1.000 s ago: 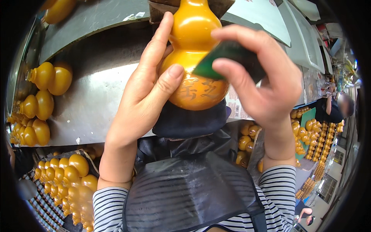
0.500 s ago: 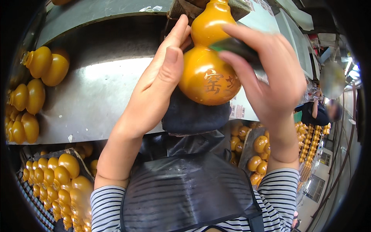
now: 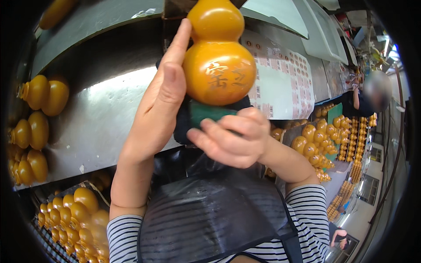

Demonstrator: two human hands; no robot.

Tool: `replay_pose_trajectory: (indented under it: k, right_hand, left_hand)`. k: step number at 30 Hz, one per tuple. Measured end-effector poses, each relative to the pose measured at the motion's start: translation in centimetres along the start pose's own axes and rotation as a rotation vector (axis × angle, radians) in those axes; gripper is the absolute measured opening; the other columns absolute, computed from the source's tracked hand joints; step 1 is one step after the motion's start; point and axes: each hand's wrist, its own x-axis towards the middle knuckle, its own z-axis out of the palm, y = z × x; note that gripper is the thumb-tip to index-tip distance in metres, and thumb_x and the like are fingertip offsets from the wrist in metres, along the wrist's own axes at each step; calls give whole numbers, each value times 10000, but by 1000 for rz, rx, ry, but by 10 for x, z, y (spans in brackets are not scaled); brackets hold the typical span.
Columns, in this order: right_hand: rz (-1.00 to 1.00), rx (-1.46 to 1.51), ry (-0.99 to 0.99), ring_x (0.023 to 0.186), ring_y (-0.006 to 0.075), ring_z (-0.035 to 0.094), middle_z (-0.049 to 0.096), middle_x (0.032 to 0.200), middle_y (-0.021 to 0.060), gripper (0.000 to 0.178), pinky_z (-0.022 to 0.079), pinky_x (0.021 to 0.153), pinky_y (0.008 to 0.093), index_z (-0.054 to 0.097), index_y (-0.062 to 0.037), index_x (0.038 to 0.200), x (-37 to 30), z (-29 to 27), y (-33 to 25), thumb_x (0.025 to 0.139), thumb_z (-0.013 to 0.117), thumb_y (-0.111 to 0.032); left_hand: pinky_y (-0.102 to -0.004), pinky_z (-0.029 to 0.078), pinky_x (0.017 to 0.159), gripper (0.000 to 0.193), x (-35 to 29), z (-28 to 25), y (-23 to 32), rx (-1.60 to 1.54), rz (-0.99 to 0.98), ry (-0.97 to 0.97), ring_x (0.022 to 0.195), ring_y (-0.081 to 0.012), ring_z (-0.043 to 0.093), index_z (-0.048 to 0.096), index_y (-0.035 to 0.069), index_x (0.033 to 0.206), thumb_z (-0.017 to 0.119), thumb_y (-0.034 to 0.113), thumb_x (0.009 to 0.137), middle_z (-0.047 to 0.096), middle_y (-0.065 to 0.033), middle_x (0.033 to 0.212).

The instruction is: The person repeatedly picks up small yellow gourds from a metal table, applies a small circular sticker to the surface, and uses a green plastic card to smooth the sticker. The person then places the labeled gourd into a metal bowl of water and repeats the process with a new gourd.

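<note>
A glossy amber gourd-shaped bottle (image 3: 219, 59) with dark characters on its lower bulb stands in front of me, its top cut off by the picture's upper edge. My left hand (image 3: 160, 87) lies along the bottle's left side, fingers stretched out and thumb against the lower bulb; its far fingertips are partly hidden. Just below the bottle, my right hand (image 3: 237, 136) is closed around a green pad (image 3: 206, 113), which is blurred by motion. Under the bottle is a dark, cushion-like support (image 3: 183, 125).
More amber gourd bottles lie on the metal worktop (image 3: 114, 103) at left. Racks of gourds (image 3: 79, 210) stand below left and on the right (image 3: 315, 140). A label sheet (image 3: 283, 83) lies right of the bottle. Another person (image 3: 366, 98) is at the far right.
My right hand has moved from the bottle's right side at the waist to below its base, still with the pad. The bottle and left hand appear further left.
</note>
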Motion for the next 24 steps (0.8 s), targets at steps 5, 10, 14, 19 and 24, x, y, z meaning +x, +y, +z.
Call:
replay_pose_trajectory:
  k: [5, 10, 14, 19, 24]
  right_hand:
    - [16, -64, 47, 849, 98, 539, 650, 953, -92, 186, 340, 710, 286, 726, -211, 867, -6, -11, 8, 688, 746, -164]
    - [285, 247, 169, 806, 125, 554, 630, 888, -25, 154, 413, 753, 295, 674, -137, 884, -7, -10, 11, 750, 750, -126]
    - [979, 670, 443, 785, 101, 547, 591, 896, 73, 278, 457, 729, 239, 524, 4, 1025, -8, -9, 33, 876, 706, -144]
    - [1258, 712, 434, 775, 82, 545, 592, 891, 41, 251, 468, 715, 230, 526, -2, 1008, -8, -18, 45, 870, 699, -121]
    - [696, 635, 128, 634, 213, 571, 593, 751, 115, 144, 483, 632, 286, 647, -12, 844, 16, -22, 33, 743, 747, -26]
  left_hand:
    - [-395, 195, 1160, 941, -1, 13, 4, 82, -16, 52, 1426, -278, 245, 92, -30, 1517, 229, 693, 931, 219, -192, 1548]
    - [-397, 215, 1152, 1024, 0, 20, 9, 135, -103, 76, 1417, -280, 263, 56, -20, 1522, 253, 755, 884, 192, -185, 1557]
    - [-405, 223, 1152, 1092, 0, 32, 15, 150, -110, 104, 1427, -295, 253, 16, -14, 1522, 279, 798, 842, 167, -183, 1567]
    - [-422, 233, 1153, 1177, 3, 36, 7, 152, -89, 113, 1427, -318, 261, -20, 13, 1526, 302, 859, 773, 147, -182, 1575]
    - [-426, 224, 1155, 1207, 1, 46, 16, 127, -123, 149, 1433, -309, 251, -21, 29, 1530, 331, 877, 749, 139, -179, 1578]
